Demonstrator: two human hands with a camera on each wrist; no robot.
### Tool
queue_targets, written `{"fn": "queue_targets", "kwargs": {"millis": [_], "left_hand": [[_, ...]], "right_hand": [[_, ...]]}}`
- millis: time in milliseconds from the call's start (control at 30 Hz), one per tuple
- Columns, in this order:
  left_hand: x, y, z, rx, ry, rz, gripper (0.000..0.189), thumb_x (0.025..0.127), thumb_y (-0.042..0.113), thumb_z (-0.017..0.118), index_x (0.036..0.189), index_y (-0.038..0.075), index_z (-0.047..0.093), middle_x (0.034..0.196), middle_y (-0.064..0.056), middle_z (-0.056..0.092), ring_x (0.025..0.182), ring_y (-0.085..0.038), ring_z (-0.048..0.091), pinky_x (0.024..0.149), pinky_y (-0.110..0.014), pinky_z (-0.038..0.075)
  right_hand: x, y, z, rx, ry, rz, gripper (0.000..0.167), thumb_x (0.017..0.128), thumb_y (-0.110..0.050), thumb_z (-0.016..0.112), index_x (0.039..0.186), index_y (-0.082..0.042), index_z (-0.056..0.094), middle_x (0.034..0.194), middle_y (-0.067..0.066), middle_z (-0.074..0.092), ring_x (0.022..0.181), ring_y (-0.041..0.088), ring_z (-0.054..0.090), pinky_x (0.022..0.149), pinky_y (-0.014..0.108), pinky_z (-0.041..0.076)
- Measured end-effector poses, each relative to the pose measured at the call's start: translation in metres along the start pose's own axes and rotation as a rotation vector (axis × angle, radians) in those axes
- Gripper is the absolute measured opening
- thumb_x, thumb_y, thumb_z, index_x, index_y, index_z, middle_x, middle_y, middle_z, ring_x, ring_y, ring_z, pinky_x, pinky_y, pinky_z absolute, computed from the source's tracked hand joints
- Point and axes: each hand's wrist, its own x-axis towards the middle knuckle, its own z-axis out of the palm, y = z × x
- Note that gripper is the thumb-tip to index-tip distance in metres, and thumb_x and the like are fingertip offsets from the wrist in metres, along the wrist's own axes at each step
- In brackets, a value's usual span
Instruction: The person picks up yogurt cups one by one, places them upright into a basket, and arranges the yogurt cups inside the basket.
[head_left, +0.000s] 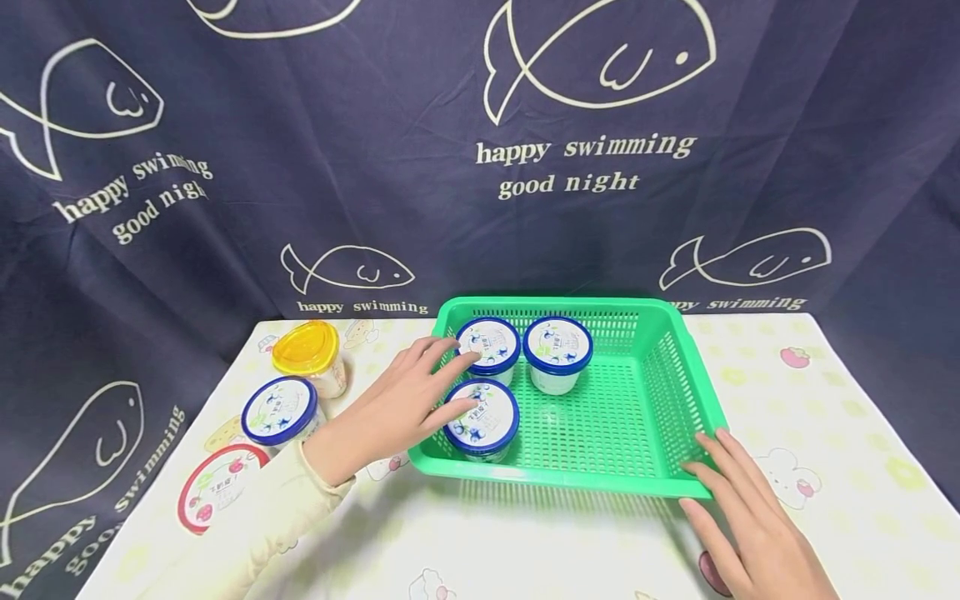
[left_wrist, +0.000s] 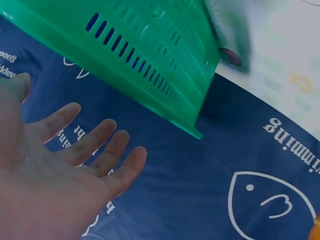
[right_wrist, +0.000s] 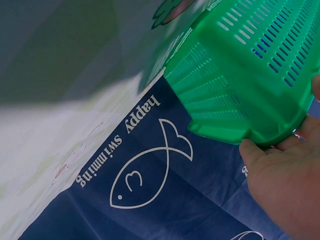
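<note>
A green plastic basket (head_left: 600, 483) stands on the table with three blue-lidded tubs in its left part: a back-left tub (head_left: 491, 342), a tub beside it to the right (head_left: 558, 343) and a front tub (head_left: 487, 414). Over the basket's left rim reaches my left hand (head_left: 386, 404), fingers spread above the two left tubs; whether the fingertips touch the lids is unclear. In the left wrist view this hand (left_wrist: 60, 170) shows loose fingers. My right hand (head_left: 757, 525) holds the basket's front right corner, fingers over the rim and thumb outside, as the right wrist view also shows.
Left of the basket, a yellow-lidded tub (head_left: 306, 348), another blue-lidded tub (head_left: 279, 408) and a red-lidded tub (head_left: 216, 490) stand in a row, the latter two partly behind my left arm. A dark blue fish-print curtain (head_left: 450, 208) hangs behind the patterned tablecloth (head_left: 525, 550).
</note>
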Motion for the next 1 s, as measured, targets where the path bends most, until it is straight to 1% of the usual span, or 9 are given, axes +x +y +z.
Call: {"fn": "queue_targets", "kwargs": {"millis": [133, 367, 500, 633, 767, 867, 1000], "left_hand": [[-0.008, -0.001, 0.001, -0.011, 0.005, -0.003, 0.059, 0.101, 0.054, 0.046, 0.148, 0.018, 0.045, 0.143, -0.011, 0.046, 0.132, -0.029, 0.04, 0.109, -0.049, 0.037], [-0.027, -0.005, 0.008, -0.013, -0.01, -0.021, 0.058, 0.101, 0.053, 0.047, 0.147, 0.017, 0.046, 0.142, -0.013, 0.048, 0.131, -0.03, 0.042, 0.107, -0.05, 0.039], [-0.034, -0.008, 0.012, -0.004, 0.014, -0.017, 0.055, 0.101, 0.05, 0.05, 0.145, 0.018, 0.048, 0.139, -0.012, 0.049, 0.129, -0.03, 0.043, 0.105, -0.049, 0.039], [-0.04, -0.009, 0.012, -0.001, 0.018, -0.017, 0.055, 0.1, 0.051, 0.051, 0.145, 0.018, 0.048, 0.138, -0.011, 0.049, 0.128, -0.029, 0.044, 0.106, -0.048, 0.039], [-0.05, -0.009, 0.011, -0.001, 0.026, -0.038, 0.056, 0.1, 0.053, 0.049, 0.145, 0.018, 0.049, 0.141, -0.012, 0.049, 0.13, -0.03, 0.043, 0.107, -0.048, 0.038], [-0.056, -0.008, 0.011, -0.001, 0.034, -0.053, 0.056, 0.101, 0.052, 0.05, 0.144, 0.017, 0.05, 0.142, -0.012, 0.049, 0.131, -0.03, 0.043, 0.109, -0.048, 0.037], [-0.063, -0.007, 0.012, -0.008, 0.042, -0.055, 0.053, 0.1, 0.049, 0.053, 0.142, 0.016, 0.051, 0.141, -0.012, 0.049, 0.13, -0.029, 0.044, 0.109, -0.048, 0.036]], "right_hand": [[0.0, 0.001, 0.0, 0.002, -0.002, 0.0, 0.04, 0.086, -0.014, 0.075, 0.123, -0.01, 0.062, 0.152, 0.008, 0.044, 0.149, 0.027, 0.023, 0.117, 0.015, 0.007], [0.0, 0.003, 0.001, 0.008, 0.001, -0.024, 0.038, 0.088, -0.015, 0.074, 0.123, -0.009, 0.062, 0.151, 0.009, 0.045, 0.149, 0.029, 0.024, 0.118, 0.018, 0.008], [0.0, 0.003, 0.001, 0.012, 0.013, -0.037, 0.038, 0.088, -0.016, 0.074, 0.123, -0.009, 0.062, 0.15, 0.01, 0.046, 0.148, 0.03, 0.024, 0.118, 0.018, 0.009], [-0.001, 0.001, 0.001, 0.022, 0.015, -0.023, 0.039, 0.087, -0.015, 0.074, 0.123, -0.009, 0.063, 0.15, 0.009, 0.046, 0.149, 0.029, 0.025, 0.118, 0.017, 0.009], [-0.001, 0.0, 0.001, 0.024, 0.012, -0.016, 0.039, 0.087, -0.014, 0.074, 0.123, -0.009, 0.063, 0.15, 0.009, 0.046, 0.149, 0.029, 0.024, 0.118, 0.016, 0.009], [0.0, 0.0, 0.001, 0.019, 0.009, -0.017, 0.038, 0.088, -0.015, 0.074, 0.124, -0.009, 0.062, 0.151, 0.009, 0.045, 0.149, 0.029, 0.024, 0.118, 0.017, 0.009], [0.0, 0.001, 0.001, 0.013, 0.017, -0.022, 0.037, 0.088, -0.016, 0.073, 0.123, -0.009, 0.063, 0.151, 0.009, 0.045, 0.148, 0.029, 0.025, 0.118, 0.018, 0.009]]}}
